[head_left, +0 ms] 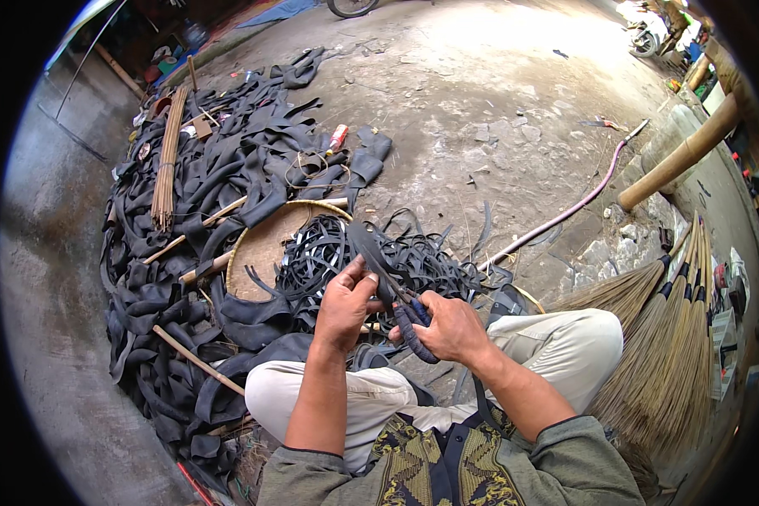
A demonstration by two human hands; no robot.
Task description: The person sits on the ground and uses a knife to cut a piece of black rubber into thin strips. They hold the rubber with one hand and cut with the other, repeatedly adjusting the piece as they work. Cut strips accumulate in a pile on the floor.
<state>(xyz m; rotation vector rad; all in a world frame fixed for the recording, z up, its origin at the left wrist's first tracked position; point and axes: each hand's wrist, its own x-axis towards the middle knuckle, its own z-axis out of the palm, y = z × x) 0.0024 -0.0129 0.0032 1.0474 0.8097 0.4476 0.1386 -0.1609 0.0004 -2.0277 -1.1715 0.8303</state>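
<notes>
In my left hand (345, 305) is a strip of black rubber (369, 249), pinched between thumb and fingers and standing up in front of me. My right hand (451, 327) is closed round the wrapped handles of a pair of scissors (413, 329). The scissor blades meet the rubber beside my left fingers; how far they cut into it I cannot tell. Just beyond both hands lies a tangled heap of thin black rubber strips (426, 261), partly on a round woven tray (257, 244).
Black rubber sheets (227, 160) pile up on the left, with a bundle of thin sticks (169, 156) on top. Several brooms (666, 337) lean at the right, below a bamboo pole (678, 160). A pinkish hose or rod (577, 207) crosses the ground, and a concrete wall (55, 295) bounds the left.
</notes>
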